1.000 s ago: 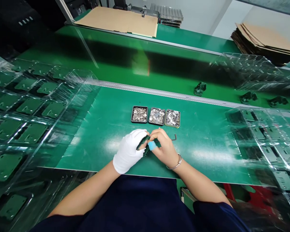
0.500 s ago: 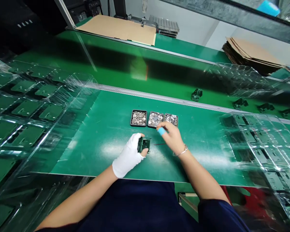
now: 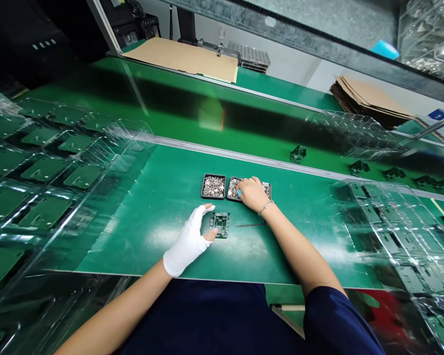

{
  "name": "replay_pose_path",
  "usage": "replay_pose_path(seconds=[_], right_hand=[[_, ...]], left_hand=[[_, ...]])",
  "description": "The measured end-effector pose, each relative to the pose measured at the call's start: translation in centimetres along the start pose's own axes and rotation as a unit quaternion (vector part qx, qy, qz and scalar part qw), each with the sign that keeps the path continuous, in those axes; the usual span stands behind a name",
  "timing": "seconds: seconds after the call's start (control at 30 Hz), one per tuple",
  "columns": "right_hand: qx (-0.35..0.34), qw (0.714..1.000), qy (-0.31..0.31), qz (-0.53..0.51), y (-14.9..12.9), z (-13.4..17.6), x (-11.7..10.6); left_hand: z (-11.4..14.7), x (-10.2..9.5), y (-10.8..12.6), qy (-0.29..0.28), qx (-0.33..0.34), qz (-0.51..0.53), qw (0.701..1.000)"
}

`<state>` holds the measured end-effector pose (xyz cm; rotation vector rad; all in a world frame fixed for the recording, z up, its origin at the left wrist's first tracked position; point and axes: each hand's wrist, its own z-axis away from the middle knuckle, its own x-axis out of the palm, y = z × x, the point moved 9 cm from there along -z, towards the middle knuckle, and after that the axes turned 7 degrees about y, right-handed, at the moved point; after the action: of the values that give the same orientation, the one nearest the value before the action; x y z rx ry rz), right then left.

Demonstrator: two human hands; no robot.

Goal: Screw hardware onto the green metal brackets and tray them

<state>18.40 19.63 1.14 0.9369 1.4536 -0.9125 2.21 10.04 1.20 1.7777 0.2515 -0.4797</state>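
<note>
A small green circuit board assembly lies on the green worktop, its open framework facing up. My left hand, in a white glove with bare fingertips, is beside it with fingers apart; the thumb tip rests at the board's lower left edge. My right hand, bare with blue tape on one finger, reaches over the middle black tray of small metal parts. Its fingers are bent down together into the parts, and what they pinch is hidden. A thin dark L-shaped rod lies between the board and my right forearm.
Another black tray of metal parts stands left; a third tray is partly behind my right hand. Clear plastic trays with green boards flank me at left and right. A metal rail crosses behind, with several assemblies beyond.
My left fingers have opened from around the board, which now lies flatter on the worktop. My right hand has moved left and away from me, into the middle tray. The view has shifted slightly.
</note>
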Motion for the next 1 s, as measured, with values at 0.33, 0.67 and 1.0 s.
replay_pose_path(seconds=[0.33,0.67,1.0], right_hand=[[-0.002,1.000,0.012,-0.011,-0.1,-0.4,0.0],[-0.136,0.921,0.345,-0.116,-5.3,6.7,-8.7],[-0.150,0.876,0.359,-0.287,-7.6,10.0,-9.4]], left_hand=[[-1.4,-1.9,0.6,0.040,-0.001,-0.019,0.999],[-2.6,-2.1,4.4,0.021,0.024,-0.005,0.999],[-2.2,2.0,3.7,-0.070,-0.079,0.220,0.970]])
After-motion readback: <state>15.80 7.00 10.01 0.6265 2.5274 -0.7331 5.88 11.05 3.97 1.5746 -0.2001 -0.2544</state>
